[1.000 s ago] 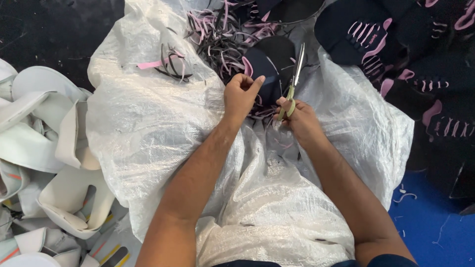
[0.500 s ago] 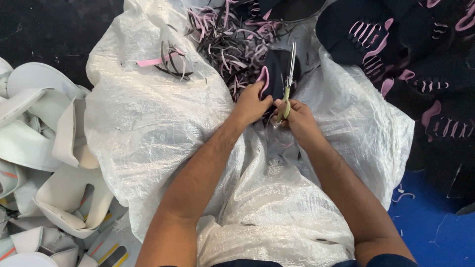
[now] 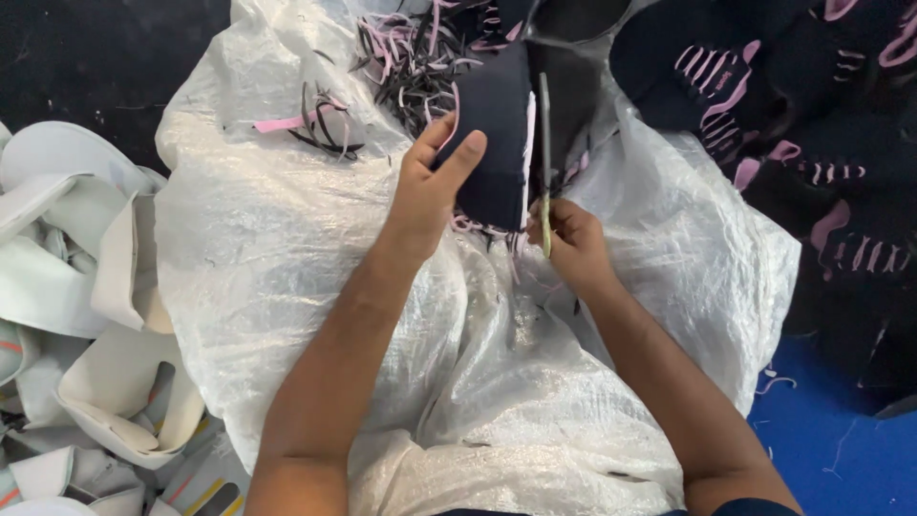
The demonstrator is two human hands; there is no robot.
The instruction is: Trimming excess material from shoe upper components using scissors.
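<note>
1. Our left hand (image 3: 430, 191) grips the dark sole (image 3: 497, 134) at its near end; sole's long axis runs 12–6, w/ the far end at 12.
2. Our right hand (image 3: 573, 244) is closed on the scissors (image 3: 544, 162), blades pointing to 12, touching the sole's 3 o'clock edge.
3. Both over the white sack (image 3: 287, 287); trimmings (image 3: 411, 57) at 11, soles pile (image 3: 764, 105) at 2.

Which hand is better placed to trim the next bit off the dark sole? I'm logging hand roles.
Right, probably. The right hand grips the scissors, blades lying along the dark sole's edge, while the left hand steadies it.
</note>
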